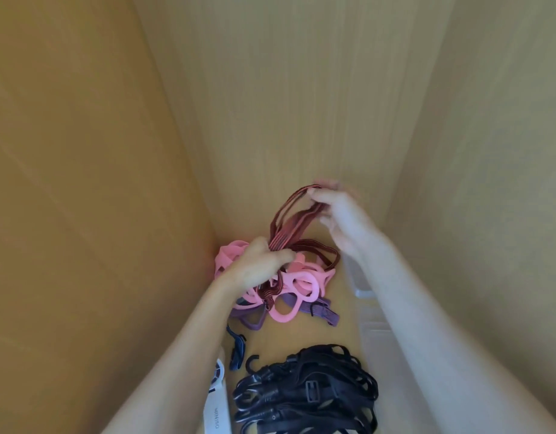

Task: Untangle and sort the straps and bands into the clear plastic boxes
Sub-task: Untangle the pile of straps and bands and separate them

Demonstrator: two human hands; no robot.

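The left hand (pixel 260 265) grips maroon bands (pixel 284 238) at the tangle (pixel 301 278) in the surface's far left corner. The right hand (pixel 339 211) pinches their loop, stretched up and rightward.

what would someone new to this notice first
Dead centre, both hands hold a bunch of dark red bands taut: the left hand grips them low over a pink and purple tangle, the right hand pinches their upper loops. Near the bottom edge lies a big heap of black straps, with a clear plastic box just right of it.
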